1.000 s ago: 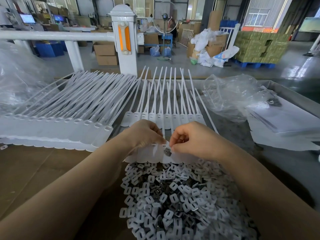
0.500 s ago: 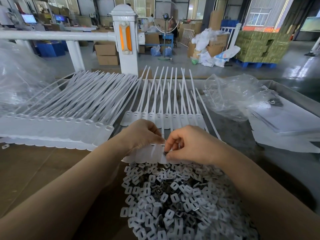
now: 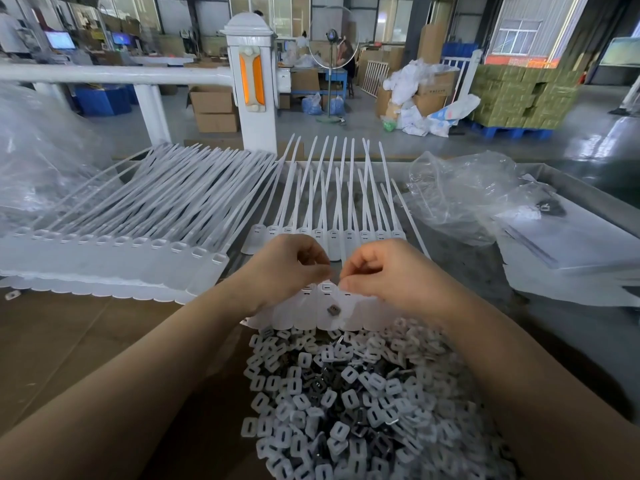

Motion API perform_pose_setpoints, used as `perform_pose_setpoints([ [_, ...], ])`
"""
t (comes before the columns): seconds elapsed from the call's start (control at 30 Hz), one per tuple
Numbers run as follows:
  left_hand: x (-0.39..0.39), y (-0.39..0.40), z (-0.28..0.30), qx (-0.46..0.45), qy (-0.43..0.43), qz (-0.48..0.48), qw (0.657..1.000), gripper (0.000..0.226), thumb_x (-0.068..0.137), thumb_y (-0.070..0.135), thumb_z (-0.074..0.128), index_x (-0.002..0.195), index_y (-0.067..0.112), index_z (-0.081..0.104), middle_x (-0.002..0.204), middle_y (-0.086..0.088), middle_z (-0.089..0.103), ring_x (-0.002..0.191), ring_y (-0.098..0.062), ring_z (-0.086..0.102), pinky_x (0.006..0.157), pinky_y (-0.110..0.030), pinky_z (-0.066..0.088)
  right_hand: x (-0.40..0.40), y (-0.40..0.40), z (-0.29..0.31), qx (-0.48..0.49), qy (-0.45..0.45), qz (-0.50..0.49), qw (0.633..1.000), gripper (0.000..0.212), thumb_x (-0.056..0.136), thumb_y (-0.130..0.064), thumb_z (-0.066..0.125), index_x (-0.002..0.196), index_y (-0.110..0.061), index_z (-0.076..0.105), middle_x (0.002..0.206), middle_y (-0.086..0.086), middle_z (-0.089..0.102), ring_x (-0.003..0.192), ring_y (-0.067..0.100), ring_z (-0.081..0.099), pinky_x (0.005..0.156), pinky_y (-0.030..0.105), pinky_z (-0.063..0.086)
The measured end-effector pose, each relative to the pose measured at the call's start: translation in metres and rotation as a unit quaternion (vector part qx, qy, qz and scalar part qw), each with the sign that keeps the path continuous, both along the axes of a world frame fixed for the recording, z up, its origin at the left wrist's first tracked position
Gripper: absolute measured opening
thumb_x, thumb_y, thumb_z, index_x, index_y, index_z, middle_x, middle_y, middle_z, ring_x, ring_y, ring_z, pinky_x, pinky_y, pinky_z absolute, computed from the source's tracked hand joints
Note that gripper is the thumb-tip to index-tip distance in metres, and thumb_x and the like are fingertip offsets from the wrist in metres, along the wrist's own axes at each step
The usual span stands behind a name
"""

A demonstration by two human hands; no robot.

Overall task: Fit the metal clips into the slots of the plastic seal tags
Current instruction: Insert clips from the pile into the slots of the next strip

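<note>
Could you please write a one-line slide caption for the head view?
Both hands, left and right, work at a seal tag strip; a loose metal clip lies on it.

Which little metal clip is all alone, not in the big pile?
The dark metal clip lying loose on the white seal tags, just below both hands; all others sit mixed in the heap.

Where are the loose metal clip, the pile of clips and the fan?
Metal clip (image 3: 333, 309): head view, its middle, lying on the tags.
Clip pile (image 3: 349, 393): head view, centre of heap.
Fan (image 3: 333, 34): head view, its hub.
</note>
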State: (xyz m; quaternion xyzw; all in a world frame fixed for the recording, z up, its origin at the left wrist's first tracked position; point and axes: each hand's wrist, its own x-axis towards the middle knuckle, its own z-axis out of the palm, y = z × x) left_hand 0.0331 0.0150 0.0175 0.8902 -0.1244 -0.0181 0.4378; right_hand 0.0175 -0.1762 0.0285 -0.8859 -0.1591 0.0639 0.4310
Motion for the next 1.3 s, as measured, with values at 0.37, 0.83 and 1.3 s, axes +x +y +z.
perform_pose_setpoints([
  [0.37,-0.004,-0.005,0.004,-0.098,0.053,-0.072,0.991,0.005,0.090,0.020,0.068,0.088,0.018,0.073,0.067,0.011,0.066,0.060,0.001,0.053,0.059,-0.012,0.040,0.006,-0.006,0.000,0.150,0.044,-0.061,0.986,0.009,0.088,-0.009,0.071,0.084,-0.017,0.073,0.077,0.001,0.075,0.059,0.003,0.059,0.055,0.017,0.048],
  [0.83,-0.007,-0.007,0.008,-0.065,-0.002,-0.027,0.997,0.009,0.089,0.021,0.069,0.081,0.018,0.073,0.070,0.003,0.065,0.058,-0.004,0.051,0.053,-0.013,0.041,0.005,-0.001,0.001,0.076,0.008,-0.066,0.995,0.009,0.093,-0.020,0.064,0.088,-0.022,0.071,0.072,-0.010,0.073,0.057,-0.007,0.061,0.050,0.009,0.041],
  [1.3,-0.005,-0.002,-0.004,0.053,-0.033,-0.047,0.997,0.009,0.083,0.020,0.077,0.084,0.027,0.072,0.075,0.007,0.067,0.059,0.003,0.052,0.058,-0.012,0.041,0.006,0.000,-0.012,-0.150,-0.083,-0.066,0.983,0.011,0.095,-0.027,0.059,0.088,-0.023,0.066,0.076,-0.009,0.067,0.070,0.013,0.066,0.053,0.019,0.043],
])
